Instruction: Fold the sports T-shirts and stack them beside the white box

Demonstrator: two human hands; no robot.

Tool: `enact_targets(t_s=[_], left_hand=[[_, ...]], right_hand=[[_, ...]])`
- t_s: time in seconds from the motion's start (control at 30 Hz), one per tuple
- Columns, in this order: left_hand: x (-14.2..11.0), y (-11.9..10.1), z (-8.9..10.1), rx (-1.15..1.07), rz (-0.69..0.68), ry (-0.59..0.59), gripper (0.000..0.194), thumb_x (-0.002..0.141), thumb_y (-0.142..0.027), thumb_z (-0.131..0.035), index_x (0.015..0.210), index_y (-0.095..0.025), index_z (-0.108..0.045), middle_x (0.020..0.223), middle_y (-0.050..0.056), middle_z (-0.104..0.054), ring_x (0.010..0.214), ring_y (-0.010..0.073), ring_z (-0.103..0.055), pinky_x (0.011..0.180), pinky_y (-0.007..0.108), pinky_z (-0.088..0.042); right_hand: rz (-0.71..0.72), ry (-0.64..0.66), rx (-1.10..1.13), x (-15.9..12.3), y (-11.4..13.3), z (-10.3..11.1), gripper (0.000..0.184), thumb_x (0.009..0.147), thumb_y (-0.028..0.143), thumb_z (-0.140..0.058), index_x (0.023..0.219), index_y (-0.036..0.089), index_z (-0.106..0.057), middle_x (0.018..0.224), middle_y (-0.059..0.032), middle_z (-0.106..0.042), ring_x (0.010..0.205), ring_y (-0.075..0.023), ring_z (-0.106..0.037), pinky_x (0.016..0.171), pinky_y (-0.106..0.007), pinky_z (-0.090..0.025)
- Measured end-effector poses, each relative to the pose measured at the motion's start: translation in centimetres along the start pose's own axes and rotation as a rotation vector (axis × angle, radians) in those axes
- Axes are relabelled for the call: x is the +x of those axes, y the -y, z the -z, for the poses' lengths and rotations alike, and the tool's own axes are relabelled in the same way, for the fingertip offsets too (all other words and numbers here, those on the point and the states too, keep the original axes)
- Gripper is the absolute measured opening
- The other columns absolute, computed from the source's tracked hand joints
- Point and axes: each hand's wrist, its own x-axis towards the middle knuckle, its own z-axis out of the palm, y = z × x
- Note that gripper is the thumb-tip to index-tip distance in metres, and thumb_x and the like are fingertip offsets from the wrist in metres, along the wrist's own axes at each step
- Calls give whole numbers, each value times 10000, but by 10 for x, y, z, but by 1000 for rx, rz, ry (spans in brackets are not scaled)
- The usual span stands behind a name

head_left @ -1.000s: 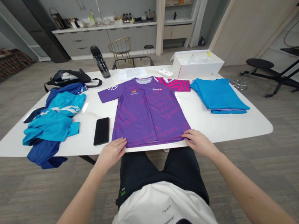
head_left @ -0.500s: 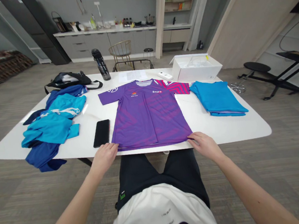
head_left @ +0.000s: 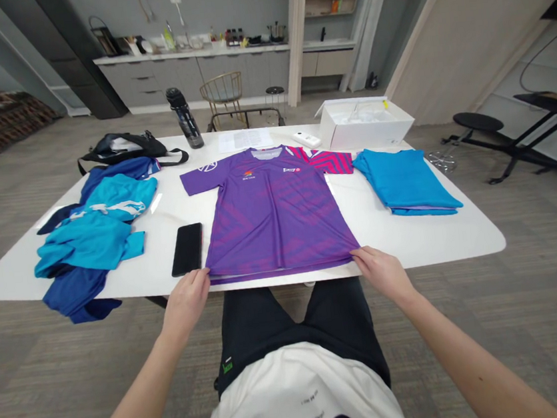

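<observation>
A purple short-sleeved T-shirt [head_left: 279, 215] with one pink-striped sleeve lies spread face up on the white table [head_left: 428, 242], collar away from me. My left hand [head_left: 188, 302] pinches its bottom hem at the left corner. At the right corner of the hem, my right hand [head_left: 382, 272] has thumb and fingers closed on the fabric. Folds run up the shirt's middle from the hem, and a strip of the back layer shows below the front one. Just beyond my left hand lies a black phone [head_left: 187, 249].
Crumpled blue and turquoise clothes [head_left: 95, 236] lie at the left, partly over the edge. Behind them are a black bag [head_left: 123, 148] and a water bottle [head_left: 185, 120]. On the right sit folded blue garments [head_left: 403, 180] and a white box [head_left: 365, 122]. Papers [head_left: 244, 140] lie at the back.
My left hand has moved slightly left with the hem corner. The front layer's hem has lifted a little, uncovering more of the back layer, and the folds have shifted.
</observation>
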Motion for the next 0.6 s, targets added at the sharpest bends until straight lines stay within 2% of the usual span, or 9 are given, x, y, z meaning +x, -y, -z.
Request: enact_targets(t_s=[0.13,0.27,0.4,0.6], left_hand=[[-7,1,3,-50,59,-7,221,1037,-215,-431,1171,-173,-601,1093,102,-692,1022,249,-672,942,370,-511],[-16,5,5,-59,100,-21,205,1033,-216,-444,1170,-194,-595,1120,89,-688,1045,244,-666,948,361,-505],[-24,9,8,-18,70,-22,180,1021,-196,-460,1117,-188,-611,1090,95,-686,1020,245,-658,957,374,-488],[-25,11,10,113,-14,38,181,993,-170,-487,1067,-182,-652,1049,95,-707,941,266,-650,857,424,-463]], right_hand=[[-47,-91,3,-10,-6,-2,269,1014,182,-449,1114,189,-699,1056,-61,-749,928,-205,-706,752,-309,-493],[-79,-152,-8,-20,-11,-2,215,1006,192,-484,1059,188,-693,1014,-62,-747,929,-217,-698,758,-314,-483],[-56,-162,-12,-26,-14,-2,185,1006,183,-494,1033,190,-677,1012,-63,-737,946,-221,-684,810,-323,-477],[48,-122,26,-27,-18,-5,205,1006,178,-480,1031,191,-683,1023,-82,-714,929,-230,-656,849,-346,-470]])
